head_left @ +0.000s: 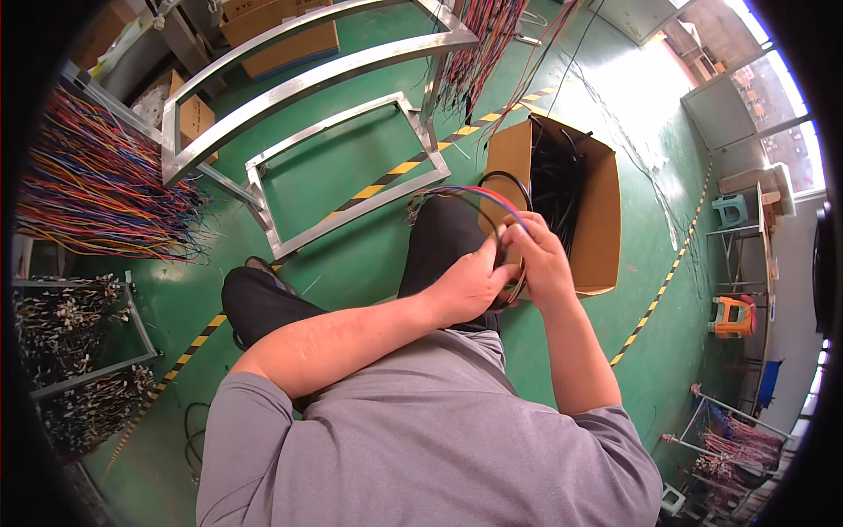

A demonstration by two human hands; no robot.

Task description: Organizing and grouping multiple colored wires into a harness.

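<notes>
Green workshop floor (351,176) is spreading out beneath a seated person, crossed by yellow-and-black striped tape (386,178). Both hands are working together above the knee: the left hand (470,285) is closing its grip on a small bundle of thin coloured wires (481,192), and the right hand (543,256) is pinching the same bundle from the other side, fingers curled shut around it. The wires are arcing up and away to the left from the hands. Just behind the hands an open cardboard box (601,211) is standing, holding black tubing (553,180). Farther off, bare metal frames (307,83) are lying on the floor, and dense hanks of multicoloured wire (97,189) are hanging at the left.
</notes>
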